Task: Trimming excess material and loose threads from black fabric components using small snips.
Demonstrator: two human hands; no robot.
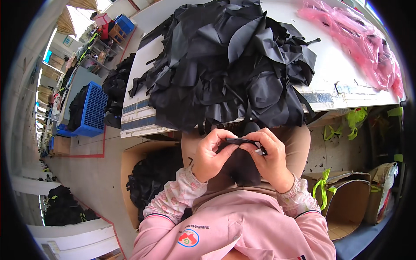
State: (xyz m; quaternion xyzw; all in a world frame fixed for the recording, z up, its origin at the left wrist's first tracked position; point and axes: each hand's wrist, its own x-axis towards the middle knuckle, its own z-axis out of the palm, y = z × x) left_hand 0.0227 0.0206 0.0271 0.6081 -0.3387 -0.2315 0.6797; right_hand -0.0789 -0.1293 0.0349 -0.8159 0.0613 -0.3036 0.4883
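Pink shirt (212, 212) of the person at work fills the bottom, nearest the camera, with patterned sleeve covers over the forearms; beyond it, from left to right, a blue crate (93, 108) stands on the floor with black material against it; next, beside the person's leg, an open cardboard box (134, 156) holds a loose pile of black fabric (151, 180); whether that pile is finished or waiting cannot be told.

At centre, the left hand (207, 158) pinches one end of a small black piece (238, 141) between thumb and fingers; the piece is held above the lap, just in front of the surface (329, 56); behind it a large, tangled heap of black cut pieces (225, 65) covers much of that white top; the right hand (274, 158) pinches the other end, its thumb near the left one.

Farther right lie crumpled pink plastic (346, 43) on the surface and, below, an open carton (346, 208); judging by the heap, much seems left, with this one piece in progress; no finished stack is identifiable.
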